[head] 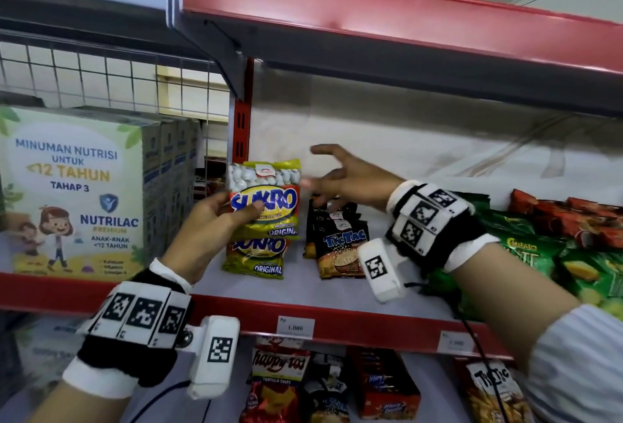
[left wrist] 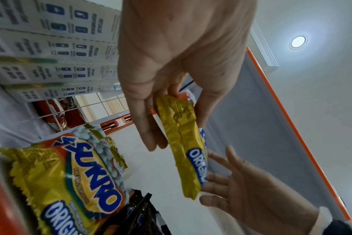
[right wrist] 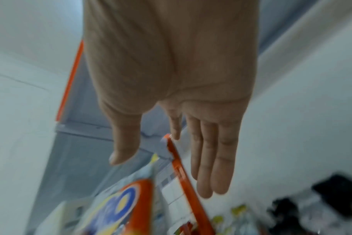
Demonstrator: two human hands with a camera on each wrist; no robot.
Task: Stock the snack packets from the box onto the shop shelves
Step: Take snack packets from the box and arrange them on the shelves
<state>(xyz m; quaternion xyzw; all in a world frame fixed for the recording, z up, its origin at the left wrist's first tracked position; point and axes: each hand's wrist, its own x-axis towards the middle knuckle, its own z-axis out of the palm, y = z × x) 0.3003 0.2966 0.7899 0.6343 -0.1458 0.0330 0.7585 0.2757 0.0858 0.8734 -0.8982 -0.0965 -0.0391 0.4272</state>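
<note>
Up at shelf height, the left hand (head: 215, 217) gripped a yellow-green and red foil Sukro peanut packet (head: 266, 200), thumb across its printed front and fingers behind it, and held it upright in the air above the pale shelf board with the red front edge (head: 337, 316). A second, matching Sukro packet (head: 258, 257) stood on that board directly below and behind the held one, leaning back a little. In the left wrist view the held packet (left wrist: 183, 143) showed edge-on between thumb and fingers.

The right hand (head: 347, 179) hovered just to the right of the held packet, fingers spread and nearly straight, holding nothing; whether its fingertips touched the packet could not be told through the blur. Beneath it stood black and orange Tic Tac snack packets (head: 340, 247), close beside the shelved Sukro packet. Green crisp bags (head: 526, 254) and red-brown bags (head: 573, 217) lay further right on the same board. A white and green Nutrilac milk carton box (head: 74, 193) stood on the neighbouring shelf to the left.
</note>
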